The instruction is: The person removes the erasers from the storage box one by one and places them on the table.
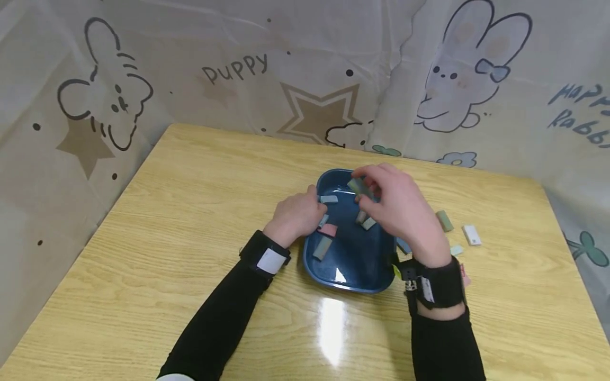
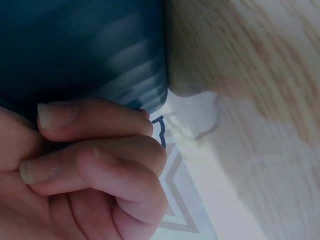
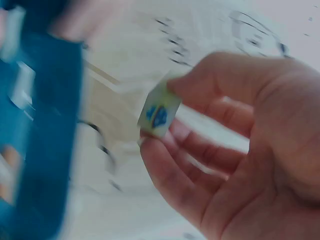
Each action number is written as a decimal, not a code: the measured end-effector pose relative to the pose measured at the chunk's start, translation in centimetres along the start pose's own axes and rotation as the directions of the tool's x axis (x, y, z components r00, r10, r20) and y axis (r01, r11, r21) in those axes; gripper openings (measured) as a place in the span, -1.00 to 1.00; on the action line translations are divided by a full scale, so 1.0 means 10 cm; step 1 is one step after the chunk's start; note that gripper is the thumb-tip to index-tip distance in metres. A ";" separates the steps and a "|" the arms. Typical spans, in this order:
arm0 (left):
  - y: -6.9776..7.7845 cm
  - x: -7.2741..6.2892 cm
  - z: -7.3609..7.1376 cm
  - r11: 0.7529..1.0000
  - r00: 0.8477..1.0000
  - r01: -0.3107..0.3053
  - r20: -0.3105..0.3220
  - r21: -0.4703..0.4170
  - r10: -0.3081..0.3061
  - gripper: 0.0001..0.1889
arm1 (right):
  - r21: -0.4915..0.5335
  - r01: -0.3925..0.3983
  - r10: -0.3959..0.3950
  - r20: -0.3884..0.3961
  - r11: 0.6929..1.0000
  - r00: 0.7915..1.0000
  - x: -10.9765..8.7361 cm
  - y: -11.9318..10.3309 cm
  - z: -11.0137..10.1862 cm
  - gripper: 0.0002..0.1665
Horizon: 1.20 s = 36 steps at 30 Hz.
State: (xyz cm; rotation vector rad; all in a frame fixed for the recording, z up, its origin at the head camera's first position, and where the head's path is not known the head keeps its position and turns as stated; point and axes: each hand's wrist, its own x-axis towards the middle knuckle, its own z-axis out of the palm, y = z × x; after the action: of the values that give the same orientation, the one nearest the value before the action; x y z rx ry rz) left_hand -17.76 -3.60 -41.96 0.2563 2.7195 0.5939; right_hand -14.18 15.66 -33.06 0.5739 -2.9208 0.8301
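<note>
a: where is the blue tray [image 1: 333, 278], and who has hold of it?

b: it sits on the wooden table [image 1: 190, 211]. the left hand [image 1: 297, 216] grips the tray's left rim, fingers [image 2: 100, 150] curled tight against the wall in the left wrist view.

a: and the other hand?

b: the right hand [image 1: 400, 211] hovers above the tray's far end, pinching a small grey-green block [image 1: 358, 187] between thumb and fingertips. the right wrist view shows a blue mark on the block's end, though blur hides the detail.

a: what lies inside the tray?

b: several small blocks: a pink one [image 1: 328, 230], a grey one [image 1: 322, 247] and a pale one [image 1: 329, 199] near the left wall; the right hand partly covers others.

a: beyond the tray?

b: to its right, a green block [image 1: 445, 220], a white block [image 1: 471, 235] and a pale mint piece [image 1: 456, 250] lie loose on the table. behind the tray hangs a cartoon-printed cloth [image 1: 305, 63].
</note>
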 end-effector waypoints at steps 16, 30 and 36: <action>-0.04 -0.05 0.04 0.999 1.000 -0.008 -0.010 -0.038 0.008 -0.40 | -0.149 -0.085 0.091 0.033 0.985 0.995 -0.92 0.99 -0.32 -0.58; 0.00 -0.01 -0.01 0.999 1.000 -0.012 -0.014 -0.031 0.012 -0.41 | -0.218 -0.365 0.408 0.206 0.905 0.889 -1.40 1.72 -0.35 -0.65; 0.00 0.00 0.00 0.999 1.000 -0.014 -0.016 -0.029 0.014 -0.41 | -0.198 -0.330 0.351 0.086 0.923 0.932 -1.27 1.54 -0.36 -0.67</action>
State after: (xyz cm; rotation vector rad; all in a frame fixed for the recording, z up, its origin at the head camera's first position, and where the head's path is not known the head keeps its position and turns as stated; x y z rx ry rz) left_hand -17.73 -3.60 -42.00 0.2649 2.7243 0.6417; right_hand -8.12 33.92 -39.53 0.1018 -3.2153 0.5588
